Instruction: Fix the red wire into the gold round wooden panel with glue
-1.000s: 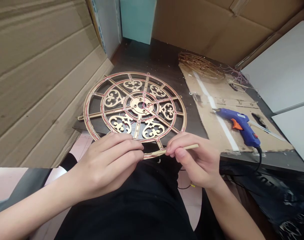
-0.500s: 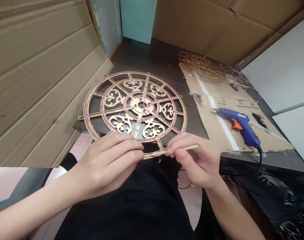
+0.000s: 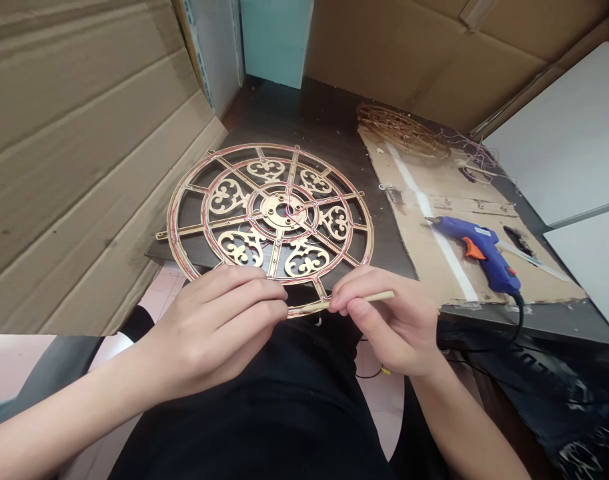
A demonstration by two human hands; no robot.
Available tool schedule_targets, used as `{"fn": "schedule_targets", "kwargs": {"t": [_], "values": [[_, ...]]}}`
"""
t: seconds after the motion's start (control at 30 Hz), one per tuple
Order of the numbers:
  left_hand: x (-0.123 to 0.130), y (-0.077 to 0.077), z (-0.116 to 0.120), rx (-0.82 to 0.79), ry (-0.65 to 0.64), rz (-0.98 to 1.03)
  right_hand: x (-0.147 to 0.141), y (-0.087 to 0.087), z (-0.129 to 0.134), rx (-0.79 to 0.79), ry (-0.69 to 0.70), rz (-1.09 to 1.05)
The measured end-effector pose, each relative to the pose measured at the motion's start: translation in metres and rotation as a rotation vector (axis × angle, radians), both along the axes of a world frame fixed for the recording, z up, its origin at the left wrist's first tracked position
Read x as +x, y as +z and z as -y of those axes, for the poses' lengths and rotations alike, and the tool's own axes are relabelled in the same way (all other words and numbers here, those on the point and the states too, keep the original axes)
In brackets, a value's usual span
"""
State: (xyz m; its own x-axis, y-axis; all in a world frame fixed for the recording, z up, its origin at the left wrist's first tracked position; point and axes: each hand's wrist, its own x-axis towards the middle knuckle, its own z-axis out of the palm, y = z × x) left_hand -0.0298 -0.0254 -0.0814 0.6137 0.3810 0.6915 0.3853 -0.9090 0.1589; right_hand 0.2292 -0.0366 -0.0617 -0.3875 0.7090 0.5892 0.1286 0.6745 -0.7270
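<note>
1. Both hands meet at the near rim of the round fretwork frame (image 3: 270, 217) — left hand (image 3: 219, 327) curled over the rim, fingers closed on it; right hand (image 3: 389, 320) pinched shut on a thin wooden stick (image 3: 379, 296).
2. Stick lies nearly level, its left end touching the frame's near edge just beside the left fingertips; its right end pokes out past the right knuckles.
3. Frame: gold-coloured, spoked, with scroll cut-outs and red thread along its rings. It lies flat on the dark tabletop (image 3: 329, 127), its near edge overhanging toward the person's lap.
4. Right of the frame, a cardboard sheet (image 3: 434, 193) covers part of the tabletop.
5. On that sheet — a blue glue gun (image 3: 479, 250) with an orange trigger, lying on its side, cord running off the near edge.
6. Far end of the sheet: a tangle of twigs and thin wires (image 3: 404, 130).
7. Cardboard panels stand at left and behind.
</note>
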Motion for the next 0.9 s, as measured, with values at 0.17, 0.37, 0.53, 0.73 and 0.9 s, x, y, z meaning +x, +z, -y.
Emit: {"fn": "schedule_targets", "kwargs": {"t": [0.17, 0.37, 0.53, 0.73, 0.9], "values": [[-0.0002, -0.0002, 0.0009, -0.006, 0.004, -0.002, -0.0006, -0.0006, 0.0001, -0.005, 0.002, -0.003], [-0.0001, 0.0009, 0.0001, 0.003, 0.009, 0.002, -0.0007, -0.0007, -0.0002, 0.006, -0.011, -0.016], [0.0015, 0.0005, -0.001, 0.004, 0.013, -0.001, -0.0017, 0.0008, 0.0002, -0.008, -0.033, 0.004], [0.0011, 0.0007, -0.0004, 0.003, 0.007, 0.0, -0.0012, 0.0005, 0.001, -0.012, -0.023, -0.003], [0.0017, 0.0011, -0.0012, 0.011, 0.006, 0.006, -0.001, -0.0004, 0.0002, -0.007, -0.013, 0.005]]}}
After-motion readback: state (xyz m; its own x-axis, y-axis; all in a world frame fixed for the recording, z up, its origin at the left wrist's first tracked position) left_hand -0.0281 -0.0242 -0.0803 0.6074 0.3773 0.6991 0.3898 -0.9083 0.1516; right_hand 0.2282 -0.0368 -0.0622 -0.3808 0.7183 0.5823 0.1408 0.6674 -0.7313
